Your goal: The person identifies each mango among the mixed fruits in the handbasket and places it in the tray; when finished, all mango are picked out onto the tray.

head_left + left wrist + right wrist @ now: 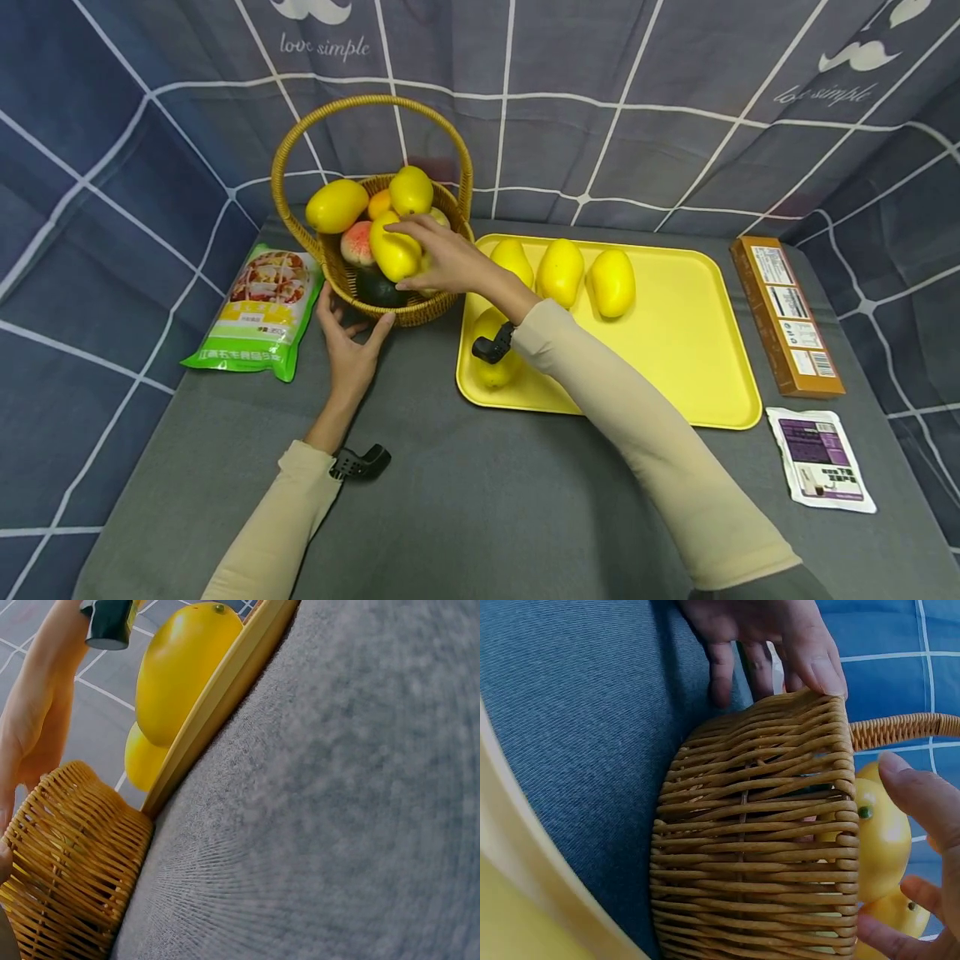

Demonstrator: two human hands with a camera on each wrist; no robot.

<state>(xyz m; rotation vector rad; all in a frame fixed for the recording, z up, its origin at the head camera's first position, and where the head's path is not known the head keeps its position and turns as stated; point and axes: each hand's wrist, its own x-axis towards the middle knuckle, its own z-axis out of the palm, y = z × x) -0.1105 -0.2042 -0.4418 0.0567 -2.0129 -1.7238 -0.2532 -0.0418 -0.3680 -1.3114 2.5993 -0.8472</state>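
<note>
A wicker basket (420, 312) with a tall handle holds several yellow mangoes, a pink peach (357, 243) and a dark green fruit (378, 288). In the head view my right hand (450, 258) grips a mango (394, 250) over the basket, thumb and fingers on either side of it. The right wrist view shows the same mango (885, 832) just above the woven rim. My left hand (351, 354) rests against the basket's near left side, its fingers spread and its thumb touching the rim.
Right of the basket lies a yellow tray (675, 333) with several mangoes (560, 273). A green snack bag (258, 312) lies at the left. A brown box (787, 317) and a white-and-purple packet (821, 458) are at the right. Curtain cloth (555, 158) hangs behind.
</note>
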